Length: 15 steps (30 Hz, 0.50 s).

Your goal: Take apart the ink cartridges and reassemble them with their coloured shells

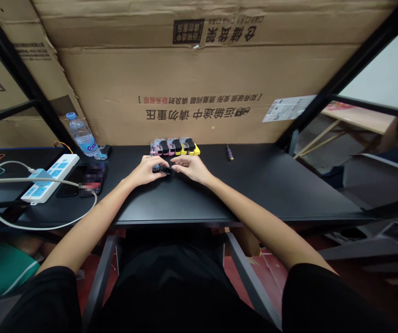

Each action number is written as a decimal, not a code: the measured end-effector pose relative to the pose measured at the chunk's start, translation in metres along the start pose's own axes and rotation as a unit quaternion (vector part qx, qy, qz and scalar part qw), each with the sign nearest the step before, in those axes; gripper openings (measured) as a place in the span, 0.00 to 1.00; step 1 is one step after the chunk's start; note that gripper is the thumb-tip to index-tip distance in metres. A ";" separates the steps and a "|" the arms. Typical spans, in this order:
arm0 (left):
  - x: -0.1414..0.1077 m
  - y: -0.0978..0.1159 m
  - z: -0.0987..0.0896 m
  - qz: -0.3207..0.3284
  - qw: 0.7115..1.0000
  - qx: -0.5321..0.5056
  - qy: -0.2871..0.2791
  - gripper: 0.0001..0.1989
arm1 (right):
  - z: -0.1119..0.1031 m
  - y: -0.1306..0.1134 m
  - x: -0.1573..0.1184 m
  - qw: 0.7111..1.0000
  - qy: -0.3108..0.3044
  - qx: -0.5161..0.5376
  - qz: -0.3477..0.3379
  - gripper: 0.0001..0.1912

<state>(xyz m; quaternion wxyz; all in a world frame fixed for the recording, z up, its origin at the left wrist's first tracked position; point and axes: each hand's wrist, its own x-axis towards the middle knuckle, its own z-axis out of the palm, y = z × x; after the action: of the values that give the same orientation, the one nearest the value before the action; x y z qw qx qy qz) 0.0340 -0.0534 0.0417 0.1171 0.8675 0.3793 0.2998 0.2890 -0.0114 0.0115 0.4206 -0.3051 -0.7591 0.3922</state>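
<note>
My left hand is closed around a small black plastic part, held just above the black table. My right hand is at the part's right end, with thumb and fingers curled in toward each other. Whatever sits between those right fingertips is too small to make out. Just behind both hands stands a row of several small blocky plastic pieces, in clear, pink, yellow and black. A small screwdriver with a purple handle lies to the right of the row.
On the left are a water bottle, a white power strip with a plugged-in cable, and a phone. A cardboard sheet walls off the back. Black metal posts flank the table. Part of another person in green shows at lower left.
</note>
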 end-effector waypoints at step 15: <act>0.002 -0.003 0.000 0.003 0.997 -0.064 0.036 0.14 | 0.002 -0.014 -0.004 0.989 0.000 -0.114 -0.099 0.15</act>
<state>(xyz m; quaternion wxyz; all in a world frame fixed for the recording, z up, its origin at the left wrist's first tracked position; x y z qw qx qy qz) 0.0334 -0.0494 0.0411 0.1579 0.8481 0.3607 0.3545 0.2868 -0.0221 0.0208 0.4196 -0.2740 -0.8255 0.2595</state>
